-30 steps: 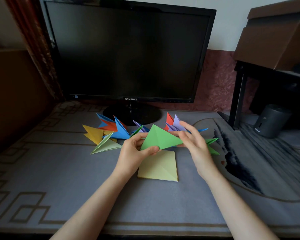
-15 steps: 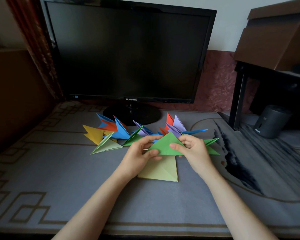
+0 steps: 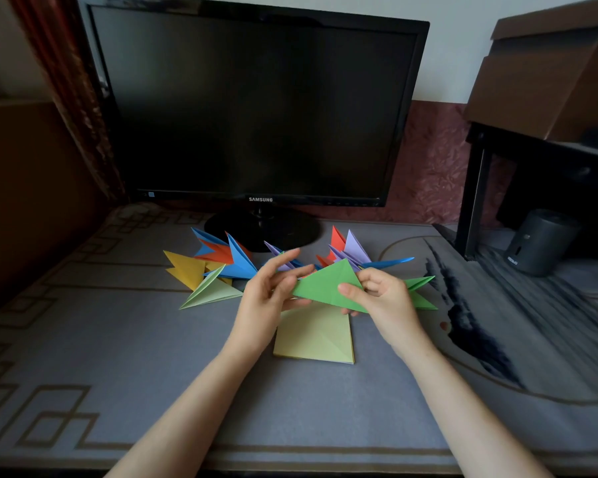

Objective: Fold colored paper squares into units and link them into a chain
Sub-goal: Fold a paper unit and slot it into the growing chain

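Pose | right hand (image 3: 380, 298) pinches green triangle (image 3: 325, 284) | left hand (image 3: 268, 298) straight-fingered, touching its tip

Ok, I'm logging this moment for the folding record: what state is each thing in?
green triangle, folded, held above the table.
right hand, pinches the green triangle, thumb on top.
left hand, at the triangle's left tip, blurred; grip unclear.
paper stack, lying flat on the table, top sheet creased.
folded units, lying in a row behind the hands.
monitor, screen dark.
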